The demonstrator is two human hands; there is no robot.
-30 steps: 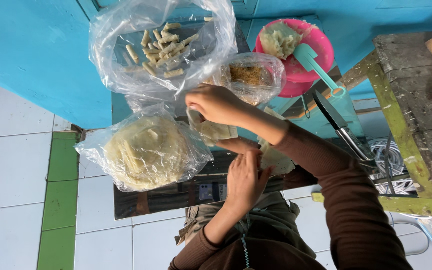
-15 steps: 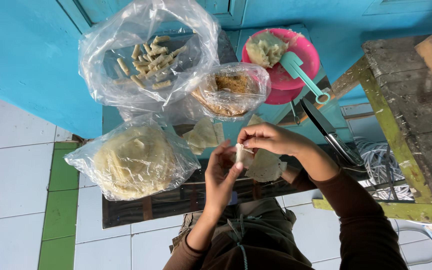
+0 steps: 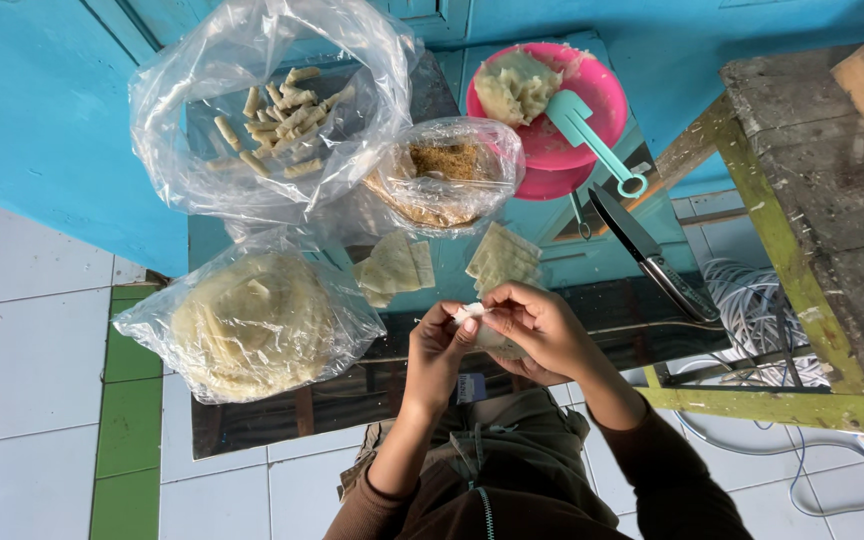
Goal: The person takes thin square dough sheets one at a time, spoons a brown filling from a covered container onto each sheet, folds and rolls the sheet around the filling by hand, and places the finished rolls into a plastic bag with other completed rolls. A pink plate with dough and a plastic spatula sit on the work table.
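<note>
A: Both hands pinch the same thing — left hand (image 3: 435, 350) and right hand (image 3: 542, 335) meet fingertip to fingertip on a small pale roll of wrapper (image 3: 469, 312), clenched tight, held just above the near edge of the glass table top (image 3: 252, 425)

B: And the room around them?

A: Tight ahead. Two stacks of cut wrapper pieces (image 3: 397, 268) lie just beyond the knuckles, with a bowl of brown filling in a plastic bag (image 3: 447, 175) behind those

B: Left side?

A: A bag of round wrappers (image 3: 252, 320) sits near the left hand, reaching towards the table's near edge. Farther back, a big clear bag of finished rolls (image 3: 272, 120)

B: Right?

A: A knife (image 3: 642, 250) lies near the right hand, angled. The pink bowl (image 3: 592, 135) with a teal spatula (image 3: 592, 140) sits at the far corner, a rough wooden bench (image 3: 812, 200) beside the table. The free gap is between the hands and the knife
</note>
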